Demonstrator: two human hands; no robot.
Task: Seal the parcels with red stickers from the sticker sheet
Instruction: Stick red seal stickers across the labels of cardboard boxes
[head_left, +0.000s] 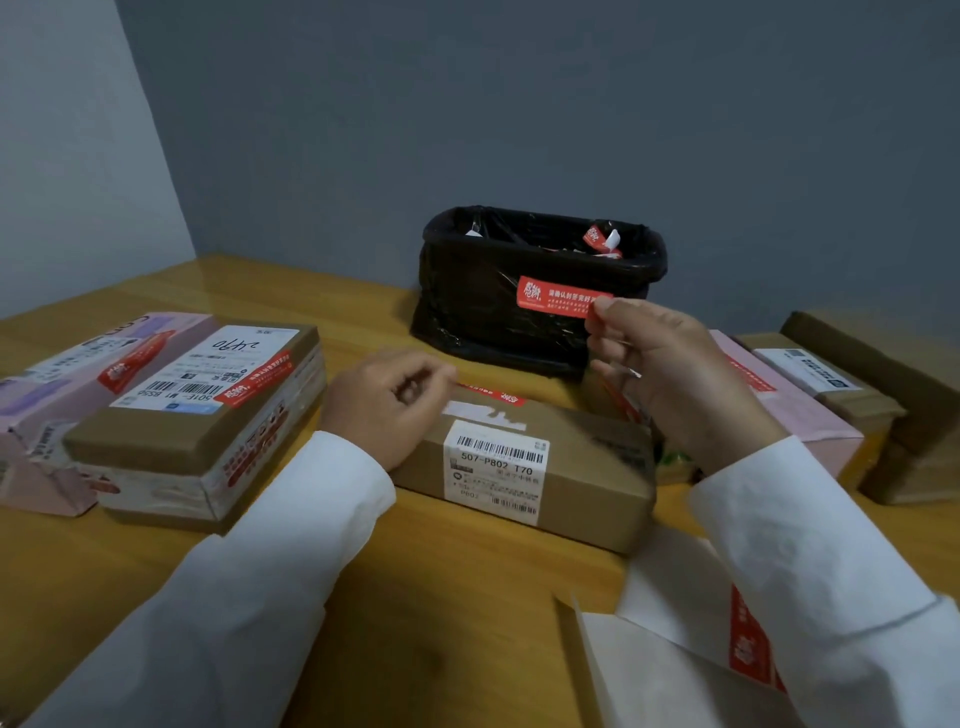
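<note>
One red sticker (558, 297), long axis level, hangs pinched in the right hand (670, 374) above and behind the brown parcel (524, 467); the left hand (387, 402), fingers curled, seemingly presses the parcel's far edge.

Bare wooden table (426, 613) lying open between the sleeves, brown parcel (582, 467) blocking centre, black-lined bin (483, 296) standing behind, stacked parcels (197, 415) crowding left, boxes (852, 400) crowding right
</note>
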